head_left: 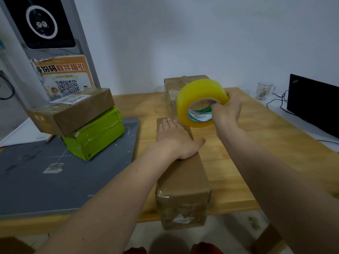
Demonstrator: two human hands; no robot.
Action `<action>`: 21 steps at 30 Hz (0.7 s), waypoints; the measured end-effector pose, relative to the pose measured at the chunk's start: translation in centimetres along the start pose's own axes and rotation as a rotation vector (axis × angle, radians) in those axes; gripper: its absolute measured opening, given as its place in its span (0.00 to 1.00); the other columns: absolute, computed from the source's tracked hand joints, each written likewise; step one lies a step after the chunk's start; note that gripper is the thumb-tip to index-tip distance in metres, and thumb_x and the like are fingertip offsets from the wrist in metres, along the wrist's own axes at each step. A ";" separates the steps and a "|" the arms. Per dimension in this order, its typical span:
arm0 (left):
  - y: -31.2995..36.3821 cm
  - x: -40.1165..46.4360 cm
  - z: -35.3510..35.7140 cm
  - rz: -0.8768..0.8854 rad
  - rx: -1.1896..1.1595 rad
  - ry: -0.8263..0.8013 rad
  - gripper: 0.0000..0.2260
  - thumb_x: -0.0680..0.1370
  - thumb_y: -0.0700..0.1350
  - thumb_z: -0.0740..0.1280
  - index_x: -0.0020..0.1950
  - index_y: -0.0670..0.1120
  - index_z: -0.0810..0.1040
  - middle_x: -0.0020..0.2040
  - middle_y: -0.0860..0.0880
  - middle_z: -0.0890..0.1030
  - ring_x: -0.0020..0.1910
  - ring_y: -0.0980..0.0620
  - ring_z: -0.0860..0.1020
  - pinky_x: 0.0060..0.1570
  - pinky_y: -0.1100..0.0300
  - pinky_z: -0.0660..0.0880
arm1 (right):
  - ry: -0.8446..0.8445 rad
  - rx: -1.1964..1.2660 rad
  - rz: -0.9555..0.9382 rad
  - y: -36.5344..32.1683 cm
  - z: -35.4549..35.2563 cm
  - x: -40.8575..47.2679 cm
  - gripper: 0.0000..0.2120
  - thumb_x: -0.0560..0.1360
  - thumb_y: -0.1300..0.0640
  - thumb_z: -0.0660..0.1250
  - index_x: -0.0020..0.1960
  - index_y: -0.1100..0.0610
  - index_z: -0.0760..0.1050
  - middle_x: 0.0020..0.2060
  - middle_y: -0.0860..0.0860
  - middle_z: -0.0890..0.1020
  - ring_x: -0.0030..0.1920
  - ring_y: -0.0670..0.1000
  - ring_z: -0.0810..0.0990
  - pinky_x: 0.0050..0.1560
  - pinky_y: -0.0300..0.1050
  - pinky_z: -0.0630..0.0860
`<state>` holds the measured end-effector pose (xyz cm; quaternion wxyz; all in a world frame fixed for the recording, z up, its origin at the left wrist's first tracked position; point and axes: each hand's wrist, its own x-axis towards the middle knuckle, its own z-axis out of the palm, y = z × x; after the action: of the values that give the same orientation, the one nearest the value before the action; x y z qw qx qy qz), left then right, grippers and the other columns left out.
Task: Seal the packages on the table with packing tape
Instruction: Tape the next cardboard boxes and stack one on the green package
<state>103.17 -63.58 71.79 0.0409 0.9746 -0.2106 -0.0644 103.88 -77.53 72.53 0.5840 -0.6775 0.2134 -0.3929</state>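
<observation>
A long brown box (181, 173) lies lengthwise in the middle of the wooden tabletop (256, 162), its near end hanging over the tabletop's front edge at 6 o'clock. That near end is wrapped in wrinkled clear tape. The left hand (176, 140) lies flat on the far part of the box's top, fingers (166, 125) straight and close together, thumb spread out to the right.

The right hand (226, 110) holds a roll of yellow tape (199, 102) above the far end of the box, at about 1 o'clock from the left hand. Its fingers are curled through the roll's core and the thumb presses the outer rim, so the roll is clamped between them. Whether a strip runs from the roll to the box cannot be told.

Behind the roll, at 12 o'clock, sits a second brown box (176, 85), partly hidden. At 9 o'clock, on a grey mat (45, 176), a brown labelled box (73, 110) rests on a green box (97, 132). At 2 o'clock a glass mug (264, 90) stands near a dark monitor (311, 105).
</observation>
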 end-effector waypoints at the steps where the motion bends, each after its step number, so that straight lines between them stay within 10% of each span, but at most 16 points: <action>1: 0.0 0.1 -0.2 0.038 0.003 -0.008 0.42 0.79 0.66 0.52 0.79 0.37 0.41 0.80 0.39 0.42 0.79 0.41 0.43 0.76 0.50 0.45 | -0.005 -0.004 -0.004 -0.1 0.0 0.0 0.14 0.71 0.68 0.67 0.52 0.53 0.73 0.41 0.49 0.78 0.39 0.46 0.77 0.36 0.39 0.72; 21: -1.1 -0.6 0.3 0.125 -0.123 0.088 0.34 0.79 0.51 0.60 0.81 0.45 0.48 0.81 0.49 0.49 0.79 0.50 0.47 0.75 0.55 0.49 | -0.008 0.054 0.073 0.5 -1.3 -1.2 0.14 0.73 0.64 0.71 0.55 0.53 0.74 0.50 0.53 0.81 0.48 0.52 0.81 0.42 0.42 0.76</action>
<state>103.06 -62.35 71.41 0.1138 0.9571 -0.2647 -0.0316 102.22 -77.61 71.76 0.6170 -0.6548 0.2248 -0.3742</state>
